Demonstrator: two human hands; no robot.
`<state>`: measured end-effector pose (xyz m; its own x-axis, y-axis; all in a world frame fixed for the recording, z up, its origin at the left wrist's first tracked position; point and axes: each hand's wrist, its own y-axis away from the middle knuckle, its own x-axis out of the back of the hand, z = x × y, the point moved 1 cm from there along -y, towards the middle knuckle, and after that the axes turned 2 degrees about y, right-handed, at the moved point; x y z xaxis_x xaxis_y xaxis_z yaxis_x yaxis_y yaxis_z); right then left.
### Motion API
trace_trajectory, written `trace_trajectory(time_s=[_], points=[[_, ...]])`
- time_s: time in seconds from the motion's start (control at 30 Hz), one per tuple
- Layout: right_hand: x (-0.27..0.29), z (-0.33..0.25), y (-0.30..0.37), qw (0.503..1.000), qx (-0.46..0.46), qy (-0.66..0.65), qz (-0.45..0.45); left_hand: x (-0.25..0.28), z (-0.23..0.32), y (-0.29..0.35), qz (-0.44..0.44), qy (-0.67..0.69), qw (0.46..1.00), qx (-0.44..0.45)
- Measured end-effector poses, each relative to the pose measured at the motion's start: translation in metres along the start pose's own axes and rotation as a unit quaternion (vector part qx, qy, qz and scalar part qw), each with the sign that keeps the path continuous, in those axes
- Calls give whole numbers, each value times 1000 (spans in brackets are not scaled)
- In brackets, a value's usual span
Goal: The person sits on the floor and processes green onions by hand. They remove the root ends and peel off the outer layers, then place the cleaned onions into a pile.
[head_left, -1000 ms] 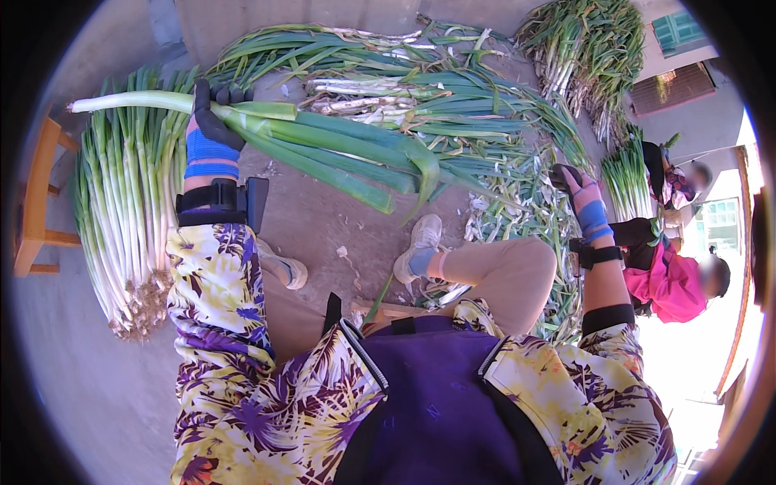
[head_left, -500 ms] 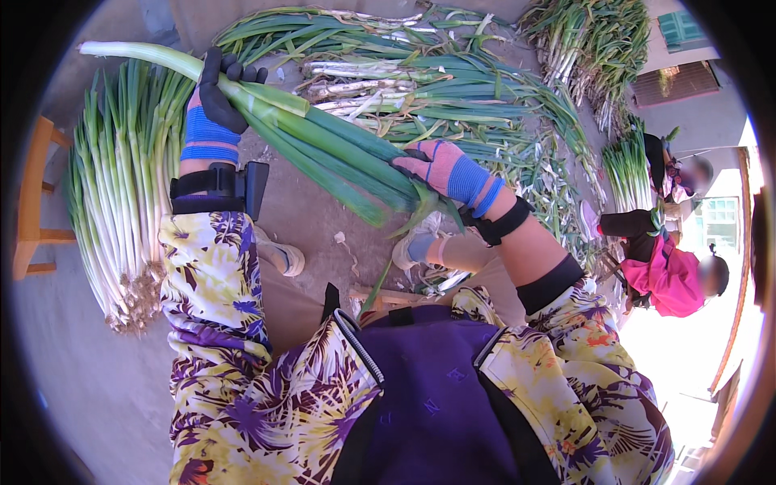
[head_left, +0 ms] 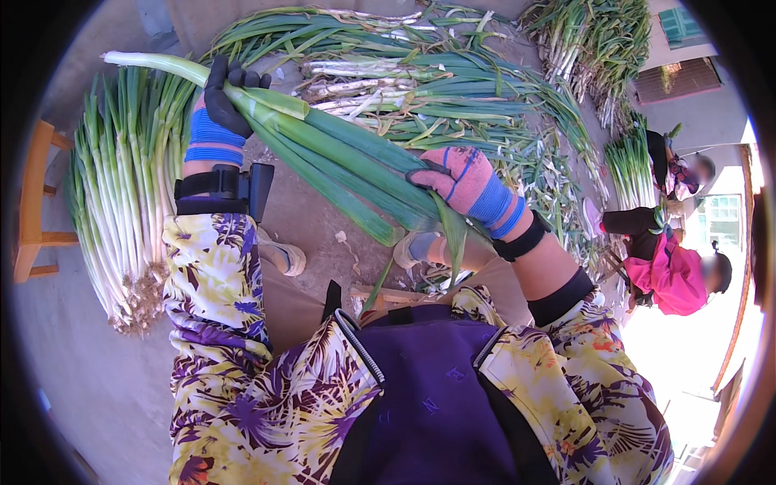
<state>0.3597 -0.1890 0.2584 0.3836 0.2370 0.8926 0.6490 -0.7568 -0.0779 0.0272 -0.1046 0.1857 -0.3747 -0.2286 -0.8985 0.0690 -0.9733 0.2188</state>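
Furniture (head_left: pixel 33 190) of orange-brown wood is standing far left on grey floor (head_left: pixel 105 388), beside a white-stemmed leek bundle (head_left: pixel 121 194). The left hand (head_left: pixel 226 99) is gripping a long leek (head_left: pixel 311 145) above the floor; the right hand (head_left: pixel 462 176) is clasping its green leaves. Scattered leaves (head_left: pixel 550 190) are covering the floor alongside; farther right, a person in pink (head_left: pixel 667 276) is showing against glaring daylight.

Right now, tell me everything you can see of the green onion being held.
The green onion is long and smooth-looking, with a pale, gently curved stem at upper left and several broad green leaves fanning toward lower right. A short, lighter leaf piece sits near the left hand, which grips the upper stem. The right hand grasps the leaves near their far end, where one hangs down. It slants, held above the floor.
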Motion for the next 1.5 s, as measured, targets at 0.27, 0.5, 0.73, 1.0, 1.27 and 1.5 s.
trace_trajectory(time_s=[0.27, 0.5, 0.73, 1.0, 1.27, 1.5], points=[[28, 31, 35, 979, -161, -67, 108, 18, 19, -6, 128, -29, 986, -106], [101, 108, 109, 886, -249, -81, 382, 50, 41, -13, 185, 8, 970, -155], [159, 152, 207, 802, -356, 118, 465, 58, 48, -12, 216, 47, 957, -188], [128, 159, 228, 823, -466, 211, 250, 36, 40, -3, 211, 39, 960, -181], [40, 36, 57, 955, -245, -165, -5, 40, 40, -6, 195, 34, 966, -167], [-24, -7, -21, 967, -211, -136, -51, 17, 29, 0, 192, 65, 965, -165]])
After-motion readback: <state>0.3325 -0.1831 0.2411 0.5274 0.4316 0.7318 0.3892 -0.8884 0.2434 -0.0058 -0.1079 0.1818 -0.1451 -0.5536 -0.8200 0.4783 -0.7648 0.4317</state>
